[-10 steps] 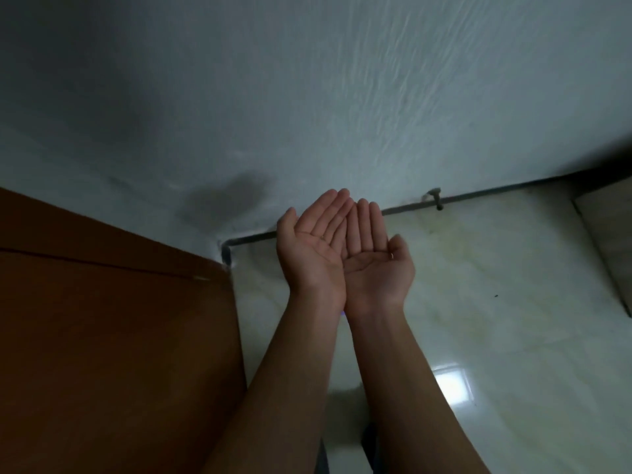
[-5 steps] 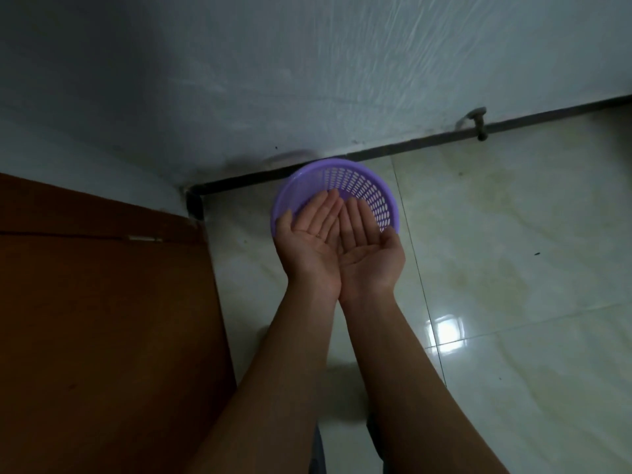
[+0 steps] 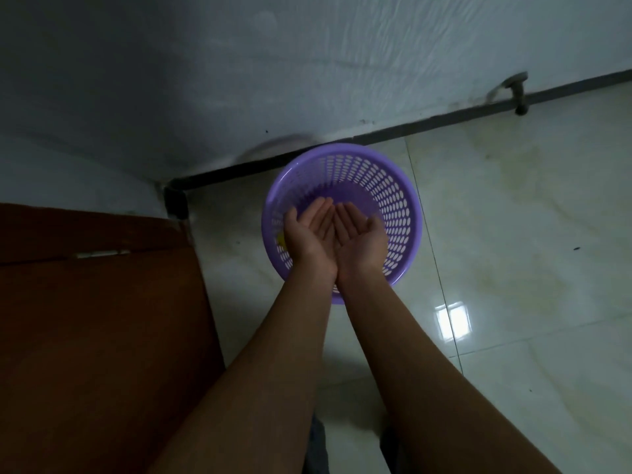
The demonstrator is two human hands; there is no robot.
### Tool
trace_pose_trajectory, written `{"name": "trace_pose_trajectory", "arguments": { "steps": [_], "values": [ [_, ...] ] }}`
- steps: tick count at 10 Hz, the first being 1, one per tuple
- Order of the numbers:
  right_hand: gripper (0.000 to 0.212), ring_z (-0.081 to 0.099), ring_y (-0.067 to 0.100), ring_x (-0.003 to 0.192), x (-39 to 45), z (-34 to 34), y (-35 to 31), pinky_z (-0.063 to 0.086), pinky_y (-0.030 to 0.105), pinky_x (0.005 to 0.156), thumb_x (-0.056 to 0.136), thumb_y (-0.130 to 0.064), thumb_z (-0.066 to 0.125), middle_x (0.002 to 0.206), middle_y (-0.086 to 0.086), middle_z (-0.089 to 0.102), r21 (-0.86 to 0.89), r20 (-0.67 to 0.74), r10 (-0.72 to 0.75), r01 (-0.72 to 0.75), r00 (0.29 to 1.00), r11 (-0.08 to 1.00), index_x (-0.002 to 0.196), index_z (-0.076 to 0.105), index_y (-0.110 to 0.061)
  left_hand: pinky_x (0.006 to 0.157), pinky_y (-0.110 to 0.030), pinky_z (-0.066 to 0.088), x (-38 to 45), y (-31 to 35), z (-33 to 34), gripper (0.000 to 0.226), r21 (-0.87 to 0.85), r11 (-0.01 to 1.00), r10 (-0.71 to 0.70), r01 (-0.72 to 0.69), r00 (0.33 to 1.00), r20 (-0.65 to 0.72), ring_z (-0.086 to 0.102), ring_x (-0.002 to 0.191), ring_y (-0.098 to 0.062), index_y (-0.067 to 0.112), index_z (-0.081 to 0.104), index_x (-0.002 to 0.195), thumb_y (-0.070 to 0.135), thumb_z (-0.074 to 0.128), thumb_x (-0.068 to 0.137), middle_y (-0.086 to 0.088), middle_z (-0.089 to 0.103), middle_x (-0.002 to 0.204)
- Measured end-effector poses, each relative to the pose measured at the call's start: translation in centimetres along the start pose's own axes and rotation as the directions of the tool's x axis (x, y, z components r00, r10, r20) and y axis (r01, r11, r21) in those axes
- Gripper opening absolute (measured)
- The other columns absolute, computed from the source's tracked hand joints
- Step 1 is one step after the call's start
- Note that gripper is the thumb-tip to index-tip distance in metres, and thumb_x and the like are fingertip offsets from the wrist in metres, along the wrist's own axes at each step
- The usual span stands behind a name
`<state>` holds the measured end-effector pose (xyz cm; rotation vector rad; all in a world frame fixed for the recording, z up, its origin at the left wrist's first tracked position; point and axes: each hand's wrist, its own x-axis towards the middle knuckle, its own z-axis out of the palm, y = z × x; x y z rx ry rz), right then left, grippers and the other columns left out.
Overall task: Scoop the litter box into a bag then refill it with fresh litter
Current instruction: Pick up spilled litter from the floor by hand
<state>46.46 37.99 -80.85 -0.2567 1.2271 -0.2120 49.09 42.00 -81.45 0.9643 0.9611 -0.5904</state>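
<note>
Round purple perforated basket (image 3: 393,186) stands upright on the floor (a yellow bit inside).

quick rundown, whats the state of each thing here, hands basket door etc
left hand: open, palm up, held over the basket, holds nothing
right hand: open, palm up, side by side with the left hand, holds nothing
purple basket: upright on the floor by the wall, mostly hidden inside by the hands, a small yellow bit shows at its left wall
brown door: at the left, open or shut cannot be told
floor tiles: glossy, with a light reflection
</note>
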Motion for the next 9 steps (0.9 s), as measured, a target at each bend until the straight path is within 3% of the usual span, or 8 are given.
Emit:
{"name": "trace_pose_trajectory", "arguments": {
  "steps": [2, 4, 5, 6, 7, 8, 9],
  "values": [
    [0.051, 0.055, 0.029, 0.123, 2.4, -1.1, 0.4, 0.037, 0.040, 0.112, 0.103, -0.036, 0.033, 0.132, 0.020, 0.058, -0.060, -0.024, 0.006, -0.008, 1.000, 0.998, 0.130, 0.053, 0.003, 0.095, -0.031, 0.045, 2.0, -1.4, -0.5, 0.058, 0.021, 0.999, -0.028, 0.029, 0.999, -0.029, 0.061, 0.112, -0.022, 0.005, 0.064, 0.115, 0.048, 0.027, 0.102, -0.013, 0.066, 0.122],
    [0.057, 0.052, 0.025, 0.127, 2.9, -1.4, 0.5, 0.035, 0.038, 0.113, 0.104, -0.043, 0.028, 0.136, 0.017, 0.055, -0.219, 0.008, -0.019, 0.021, 1.000, 0.976, 0.135, 0.048, 0.000, 0.102, -0.032, 0.042, 2.7, -1.9, -0.5, 0.062, 0.121, 0.992, -0.021, 0.022, 1.000, -0.005, 0.058, 0.119, -0.023, 0.008, 0.062, 0.123, 0.054, 0.026, 0.102, -0.012, 0.062, 0.128],
    [0.056, 0.058, 0.018, 0.117, 2.7, -1.3, 0.4, 0.039, 0.035, 0.109, 0.104, -0.043, 0.028, 0.131, 0.012, 0.059, -0.335, 0.011, -0.082, 0.081, 0.997, 0.939, 0.133, 0.051, -0.002, 0.105, -0.034, 0.041, 2.5, -1.6, -0.4, 0.065, 0.172, 0.985, -0.005, 0.003, 1.000, 0.011, 0.058, 0.118, -0.022, 0.009, 0.059, 0.127, 0.057, 0.024, 0.101, -0.012, 0.061, 0.130],
    [0.049, 0.063, 0.008, 0.098, 2.5, -1.4, -0.2, 0.048, 0.025, 0.092, 0.105, -0.040, 0.027, 0.112, 0.002, 0.067, -0.400, 0.024, -0.133, 0.132, 0.991, 0.907, 0.118, 0.061, -0.007, 0.103, -0.033, 0.039, 2.4, -1.1, -0.4, 0.066, 0.247, 0.969, 0.022, -0.025, 1.000, 0.017, 0.055, 0.122, -0.020, 0.011, 0.057, 0.132, 0.058, 0.022, 0.101, -0.009, 0.059, 0.135],
    [0.044, 0.063, 0.009, 0.093, 2.1, -1.5, -0.8, 0.047, 0.029, 0.094, 0.105, -0.040, 0.028, 0.098, -0.005, 0.068, -0.457, 0.039, -0.189, 0.186, 0.981, 0.870, 0.099, 0.065, -0.017, 0.097, -0.032, 0.036, 2.0, -0.3, -0.2, 0.067, 0.316, 0.947, 0.045, -0.048, 0.999, 0.018, 0.054, 0.123, -0.018, 0.013, 0.058, 0.134, 0.057, 0.020, 0.101, -0.007, 0.059, 0.136],
    [0.043, 0.064, 0.008, 0.090, 1.9, -1.9, -1.2, 0.049, 0.027, 0.088, 0.105, -0.041, 0.028, 0.096, -0.006, 0.069, -0.505, 0.030, -0.223, 0.207, 0.974, 0.838, 0.089, 0.064, -0.023, 0.102, -0.036, 0.036, 1.6, 0.1, -0.1, 0.067, 0.336, 0.940, 0.049, -0.054, 0.998, 0.026, 0.055, 0.121, -0.019, 0.015, 0.060, 0.132, 0.059, 0.020, 0.101, -0.006, 0.060, 0.135],
    [0.042, 0.063, 0.007, 0.088, 1.2, -1.6, -1.8, 0.047, 0.019, 0.072, 0.105, -0.039, 0.027, 0.093, -0.006, 0.067, -0.445, 0.020, -0.197, 0.185, 0.980, 0.876, 0.098, 0.063, -0.019, 0.114, -0.045, 0.032, 1.2, 0.5, 0.1, 0.066, 0.337, 0.941, 0.030, -0.036, 0.999, 0.024, 0.054, 0.121, -0.020, 0.017, 0.062, 0.129, 0.061, 0.022, 0.100, -0.005, 0.062, 0.132]
  ]
}}
